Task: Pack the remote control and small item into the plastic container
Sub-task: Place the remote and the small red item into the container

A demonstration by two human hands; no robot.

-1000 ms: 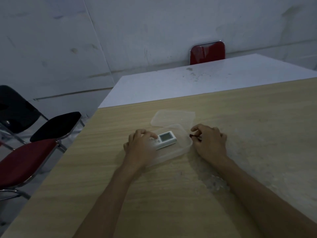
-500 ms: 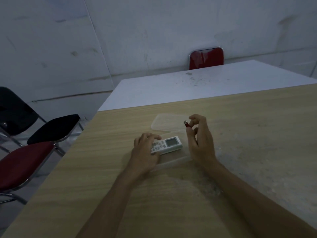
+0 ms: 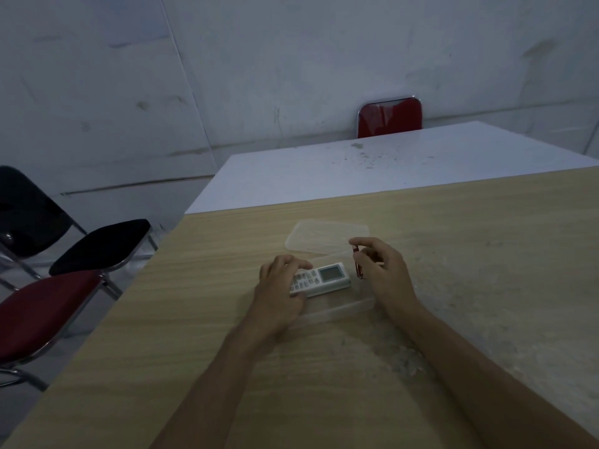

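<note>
Translucent plastic forms the container [image 3: 337, 311], which is seen on the wooden table [image 3: 453, 286] with its lid [image 3: 324, 236] lying separately just behind it. A white remote control [image 3: 322, 280] is held over or in the container by the left hand [image 3: 280, 294], whose fingers are closed around its keypad end; whether the remote rests on the container floor cannot be told. A small reddish metallic item [image 3: 357, 264] is pinched between thumb and fingertips of the right hand [image 3: 384, 275], above the container's right end. Several risks are judged. The item may be dropped outside the low rim if released early, since it is held near the edge. The light container may be shifted or tipped if the remote is pressed down at an angle. The item may also be trapped beneath the remote, and the lid could then be prevented from seating.
</note>
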